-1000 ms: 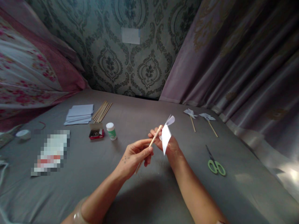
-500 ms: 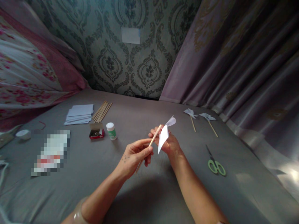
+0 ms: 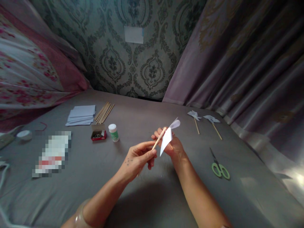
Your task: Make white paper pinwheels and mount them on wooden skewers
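Between thumb and fingers, my left hand (image 3: pixel 139 158) grips a slim wooden stick (image 3: pixel 158 139), slanted up to the right. The stick's top end meets a folded white paper pinwheel (image 3: pixel 167 139), whose blades point down and up to the right. Behind the paper is my right hand (image 3: pixel 176 146), closed around the pinwheel's far side; some of its fingers show past the stick, the rest are hidden. On the right lie two finished-looking paper pinwheels on sticks (image 3: pixel 194 115) (image 3: pixel 212 119).
Green-handled scissors (image 3: pixel 219 169) lie to the right on the grey cloth (image 3: pixel 133 196). At the left are a paper stack (image 3: pixel 82 114), wooden sticks (image 3: pixel 104 113), a red box of small metal pieces (image 3: pixel 98 134), a white-capped bottle (image 3: pixel 113 133) and a blurred packet (image 3: pixel 53 152).
Both hands hold nearly the same pose around the stick and pinwheel. The whole view has shifted very slightly; nothing was picked up or let go.
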Available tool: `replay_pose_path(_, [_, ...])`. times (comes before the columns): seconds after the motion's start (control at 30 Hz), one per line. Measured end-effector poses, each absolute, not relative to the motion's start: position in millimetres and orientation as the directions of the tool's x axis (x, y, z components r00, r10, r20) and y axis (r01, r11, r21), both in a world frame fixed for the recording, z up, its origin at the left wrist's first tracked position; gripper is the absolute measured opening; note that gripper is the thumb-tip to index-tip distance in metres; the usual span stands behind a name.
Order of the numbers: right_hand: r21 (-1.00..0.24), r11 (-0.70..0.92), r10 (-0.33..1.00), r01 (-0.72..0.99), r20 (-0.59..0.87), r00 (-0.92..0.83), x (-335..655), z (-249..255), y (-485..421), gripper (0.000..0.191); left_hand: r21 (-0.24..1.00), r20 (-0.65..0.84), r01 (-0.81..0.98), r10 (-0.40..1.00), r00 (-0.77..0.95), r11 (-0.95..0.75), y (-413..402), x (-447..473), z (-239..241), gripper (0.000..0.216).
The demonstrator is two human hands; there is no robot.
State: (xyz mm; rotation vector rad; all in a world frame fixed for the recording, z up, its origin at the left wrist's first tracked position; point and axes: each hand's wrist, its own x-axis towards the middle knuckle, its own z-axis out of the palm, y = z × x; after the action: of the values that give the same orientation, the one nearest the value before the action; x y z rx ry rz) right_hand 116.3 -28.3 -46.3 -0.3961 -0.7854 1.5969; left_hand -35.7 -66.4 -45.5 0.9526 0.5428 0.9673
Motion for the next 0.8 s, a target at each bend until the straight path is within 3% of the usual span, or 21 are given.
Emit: replay_pose_path(0.8, [-0.75, 0.042, 0.976, -0.66, 0.172, -0.132, 118.1, -45.2, -28.5, 0.032, 0.893, 0.005, -0.412, 0.91, 0.415, 0.182, -65.9, -35.9, -47.2, 0.04])
